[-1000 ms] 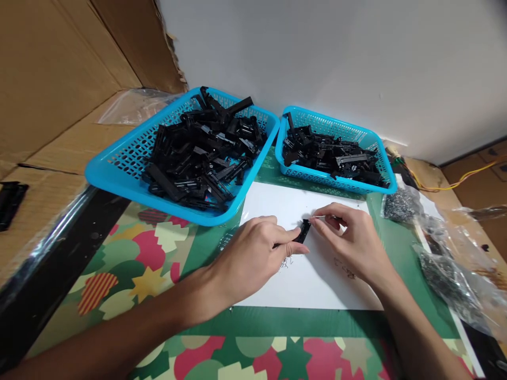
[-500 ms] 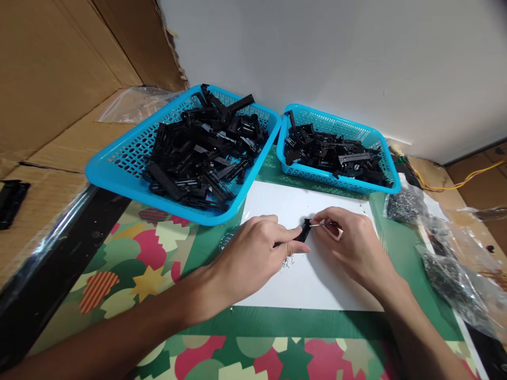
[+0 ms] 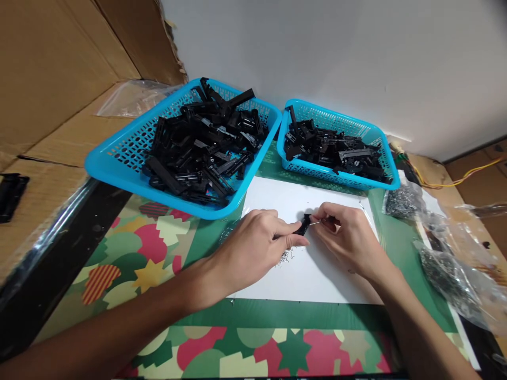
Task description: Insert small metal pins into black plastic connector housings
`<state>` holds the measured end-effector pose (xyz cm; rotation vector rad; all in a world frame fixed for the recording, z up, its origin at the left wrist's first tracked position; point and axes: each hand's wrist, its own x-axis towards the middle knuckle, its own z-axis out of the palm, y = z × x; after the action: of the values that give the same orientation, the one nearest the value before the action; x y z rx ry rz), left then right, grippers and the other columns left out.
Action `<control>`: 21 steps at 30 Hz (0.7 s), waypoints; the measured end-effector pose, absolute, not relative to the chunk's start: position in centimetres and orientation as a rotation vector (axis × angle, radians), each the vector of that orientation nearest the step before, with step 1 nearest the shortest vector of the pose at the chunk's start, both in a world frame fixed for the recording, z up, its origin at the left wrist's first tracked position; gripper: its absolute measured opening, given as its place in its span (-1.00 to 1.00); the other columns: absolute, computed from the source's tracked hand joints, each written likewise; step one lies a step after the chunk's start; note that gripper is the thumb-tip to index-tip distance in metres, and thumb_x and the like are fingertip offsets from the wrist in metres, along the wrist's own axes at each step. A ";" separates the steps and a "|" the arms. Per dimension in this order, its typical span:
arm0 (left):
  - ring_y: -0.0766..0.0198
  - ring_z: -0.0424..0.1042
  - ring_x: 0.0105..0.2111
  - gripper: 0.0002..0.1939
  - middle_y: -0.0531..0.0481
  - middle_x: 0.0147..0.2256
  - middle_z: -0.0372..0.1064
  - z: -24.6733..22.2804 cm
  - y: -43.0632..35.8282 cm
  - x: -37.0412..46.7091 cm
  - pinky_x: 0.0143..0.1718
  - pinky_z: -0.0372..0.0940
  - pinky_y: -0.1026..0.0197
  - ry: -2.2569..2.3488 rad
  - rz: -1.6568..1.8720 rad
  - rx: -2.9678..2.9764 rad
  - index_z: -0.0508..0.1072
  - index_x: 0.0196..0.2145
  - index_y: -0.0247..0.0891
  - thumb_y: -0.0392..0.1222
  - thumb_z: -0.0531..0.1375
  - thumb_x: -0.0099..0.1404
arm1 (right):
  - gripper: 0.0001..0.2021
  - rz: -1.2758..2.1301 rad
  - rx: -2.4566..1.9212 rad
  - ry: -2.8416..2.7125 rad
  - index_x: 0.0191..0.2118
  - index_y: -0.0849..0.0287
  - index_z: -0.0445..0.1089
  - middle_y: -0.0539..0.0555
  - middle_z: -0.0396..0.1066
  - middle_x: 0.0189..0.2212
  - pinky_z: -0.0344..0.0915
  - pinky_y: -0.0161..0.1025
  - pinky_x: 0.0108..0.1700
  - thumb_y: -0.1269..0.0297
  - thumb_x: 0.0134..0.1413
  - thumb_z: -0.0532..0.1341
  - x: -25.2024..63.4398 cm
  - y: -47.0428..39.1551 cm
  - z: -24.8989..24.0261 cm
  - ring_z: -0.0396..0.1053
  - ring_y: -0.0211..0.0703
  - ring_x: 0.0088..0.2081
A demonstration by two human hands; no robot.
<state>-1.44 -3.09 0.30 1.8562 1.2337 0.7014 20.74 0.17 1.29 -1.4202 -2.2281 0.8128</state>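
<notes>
Between thumb and fingers, my left hand (image 3: 263, 240) grips a small black plastic part (image 3: 304, 225) above the white sheet (image 3: 332, 279). My right hand (image 3: 344, 232) is closed on a thin metal pin-like tool (image 3: 316, 222), whose tip reaches the far end of the black part. How the tool continues inside the right hand is hidden by the fingers. A small pile of thin bent metal wires (image 3: 285, 257) lies on the sheet just below the left hand's fingers.
Two blue baskets stand behind the sheet, the left basket (image 3: 174, 203) larger than the right basket (image 3: 340, 180); both hold heaps of black plastic parts. Clear bags of small metal pieces (image 3: 402, 200) lie at the right. A black part (image 3: 11, 198) rests on cardboard at the far left.
The view has shifted slightly. Both hands hold the same things in nearly the same place, with the tool's tip still at the black part's end.
</notes>
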 end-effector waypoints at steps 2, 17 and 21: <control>0.28 0.36 -0.43 -0.90 0.07 -0.52 0.38 0.4 -3.1 -1.4 -0.36 0.17 0.23 1.241 0.696 1.869 0.71 -0.21 -0.19 -0.23 0.34 0.43 | -0.86 0.864 -1.431 -2.240 -0.27 0.15 0.51 -0.02 0.45 -0.43 0.19 -0.26 -0.35 0.40 0.27 0.19 21.1 0.3 1.8 0.30 -0.22 -0.43; 0.21 0.36 -0.39 -0.90 0.05 -0.55 0.37 0.8 -3.2 -1.3 -0.34 0.19 0.21 1.259 0.687 1.889 0.74 -0.20 -0.13 -0.17 0.38 0.40 | -0.74 0.599 -1.344 -2.227 -0.08 0.09 0.53 0.15 0.53 -0.10 0.38 -0.10 -0.06 0.30 0.50 0.06 22.0 0.5 2.0 0.50 -0.01 -0.09; 0.23 0.34 -0.40 -0.91 0.06 -0.55 0.36 0.7 -3.2 -1.3 -0.33 0.18 0.21 1.254 0.674 1.884 0.73 -0.23 -0.15 -0.18 0.37 0.40 | -0.77 0.739 -1.371 -2.333 -0.05 0.07 0.52 0.15 0.49 -0.05 0.35 -0.09 -0.05 0.15 0.48 0.14 22.7 0.3 2.6 0.46 0.01 -0.05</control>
<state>-1.34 -3.19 0.74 1.8839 1.2538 0.6739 22.73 0.26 2.61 -1.3713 -2.3328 0.7394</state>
